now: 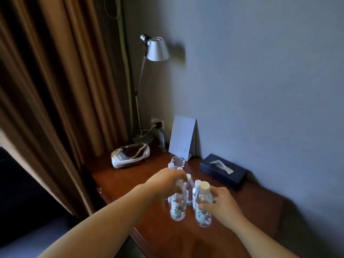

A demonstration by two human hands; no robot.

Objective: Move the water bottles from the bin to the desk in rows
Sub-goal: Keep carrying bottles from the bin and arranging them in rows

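Several small clear water bottles with white caps stand upright in two rows on the dark wooden desk (242, 211). My left hand (165, 185) is closed over the top of the front left bottle (177, 207). Wrapped around the side of the front right bottle (203, 211) is my right hand (223, 203). More bottles (189, 190) stand behind these two, partly hidden by my left hand. The bin is out of view.
A dark blue tissue box (223, 171) lies by the wall at the right. A white tent card (183, 136) and a glass ashtray (178, 162) stand behind the bottles. A white headset (130, 155) and a desk lamp (157, 49) occupy the far left corner by the curtain.
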